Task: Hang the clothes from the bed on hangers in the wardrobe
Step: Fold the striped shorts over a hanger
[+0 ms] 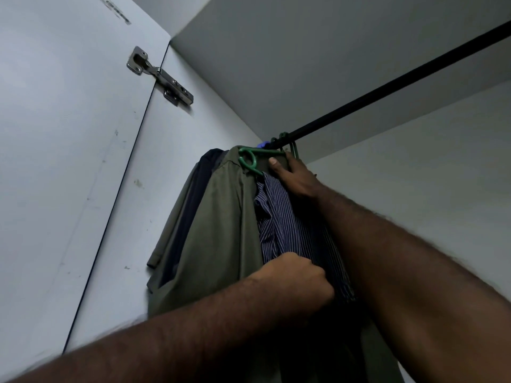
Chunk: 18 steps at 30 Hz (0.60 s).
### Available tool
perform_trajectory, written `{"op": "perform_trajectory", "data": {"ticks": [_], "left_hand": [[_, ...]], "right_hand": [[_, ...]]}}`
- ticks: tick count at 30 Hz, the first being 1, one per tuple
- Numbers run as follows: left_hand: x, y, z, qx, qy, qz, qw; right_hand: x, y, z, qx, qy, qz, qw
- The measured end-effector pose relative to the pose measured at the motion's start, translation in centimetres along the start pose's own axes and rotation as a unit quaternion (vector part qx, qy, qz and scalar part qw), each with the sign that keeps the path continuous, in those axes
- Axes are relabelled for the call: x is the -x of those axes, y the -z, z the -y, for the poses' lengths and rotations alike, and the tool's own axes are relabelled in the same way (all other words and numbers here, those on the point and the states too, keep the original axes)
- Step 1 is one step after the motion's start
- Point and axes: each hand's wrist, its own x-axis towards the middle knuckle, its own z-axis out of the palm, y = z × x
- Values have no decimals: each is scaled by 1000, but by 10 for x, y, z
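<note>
Garments point(221, 230): three on one rail point(387, 87); right hand point(296, 175) grips green hanger point(249, 160), left hand point(298, 275) clutches striped shirt point(282, 222).

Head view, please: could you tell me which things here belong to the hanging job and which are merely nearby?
Job in hand:
right hand, gripping the green hanger
left hand, gripping the striped shirt
olive shirt
wardrobe rail

Merely there:
door hinge
wardrobe door
</note>
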Motion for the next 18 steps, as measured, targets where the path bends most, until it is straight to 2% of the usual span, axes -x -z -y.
{"op": "perform_trajectory", "data": {"ticks": [5, 10, 13, 18], "left_hand": [[2, 5, -4, 20, 1, -8, 1000], [8, 14, -13, 31, 3, -14, 999], [9, 12, -26, 71, 10, 6, 997], [5, 6, -87, 159, 8, 48, 986]], "right_hand": [[49, 3, 10, 18, -8, 6, 1000], [116, 9, -12, 58, -19, 38, 997], [169, 14, -25, 69, -19, 92, 993], [269, 40, -51, 183, -22, 217, 959]]}}
